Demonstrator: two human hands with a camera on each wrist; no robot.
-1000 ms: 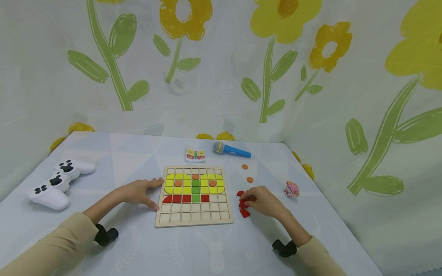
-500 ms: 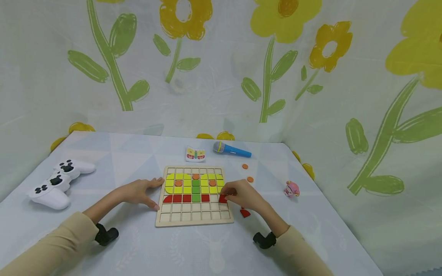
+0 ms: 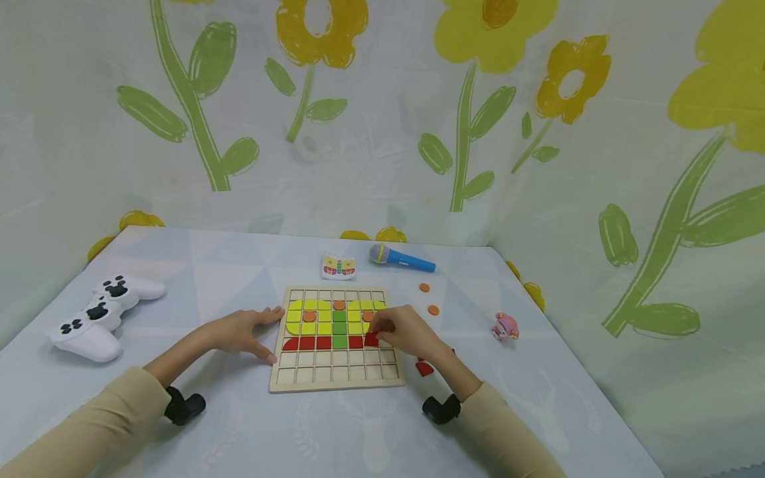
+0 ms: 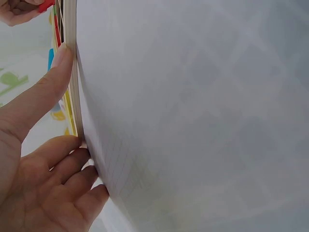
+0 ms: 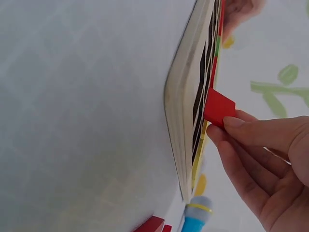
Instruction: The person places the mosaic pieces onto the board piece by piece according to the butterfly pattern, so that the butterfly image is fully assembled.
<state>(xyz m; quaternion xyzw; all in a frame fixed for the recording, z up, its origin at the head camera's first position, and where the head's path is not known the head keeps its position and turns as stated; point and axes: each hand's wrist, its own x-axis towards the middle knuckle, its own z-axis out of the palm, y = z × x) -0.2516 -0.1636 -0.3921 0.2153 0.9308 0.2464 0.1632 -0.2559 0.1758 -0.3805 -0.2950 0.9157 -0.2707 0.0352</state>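
A wooden grid board (image 3: 327,376) lies on the table with yellow, green, orange and red tiles set in its cells. My left hand (image 3: 240,332) rests against the board's left edge, thumb and fingertips spread apart along it. In the left wrist view the thumb (image 4: 53,77) touches the board's side. My right hand (image 3: 409,330) pinches a red square tile (image 5: 219,107) between thumb and fingers. The tile is tilted at the board's surface, right of the red row (image 3: 323,343). More red pieces (image 3: 424,368) lie right of the board, partly hidden by the right forearm.
Behind the board are a small pattern card (image 3: 339,267) and a blue toy microphone (image 3: 406,259). Two orange discs (image 3: 433,310) and a pink figurine (image 3: 505,326) lie to the right. A white game controller (image 3: 104,318) sits at the far left.
My right hand has picked up a red square tile from the loose pieces and carried it left over the board to the end of the red row. My left hand has stayed put.
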